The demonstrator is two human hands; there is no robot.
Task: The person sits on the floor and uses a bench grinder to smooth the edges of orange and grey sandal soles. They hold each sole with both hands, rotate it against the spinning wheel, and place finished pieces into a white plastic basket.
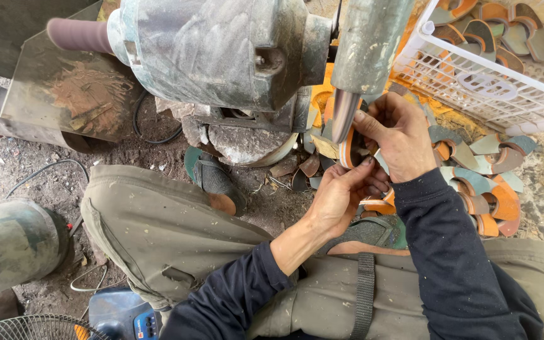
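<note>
Here both the left hand (341, 192) and right hand (401, 135) clamp an orange-edged sole piece (351, 151) against the grinder drum (344, 113), steadying it for contact.

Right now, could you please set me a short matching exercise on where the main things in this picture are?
Things:
1. white basket
2. orange-edged sole piece
3. fan
4. pile of cut sole pieces

Places:
A. bottom left corner
B. on the ground right of the hands
C. top right, holding more pieces
D. pinched between left hand and right hand

Pairs: 1-C, 2-D, 3-A, 4-B
</note>
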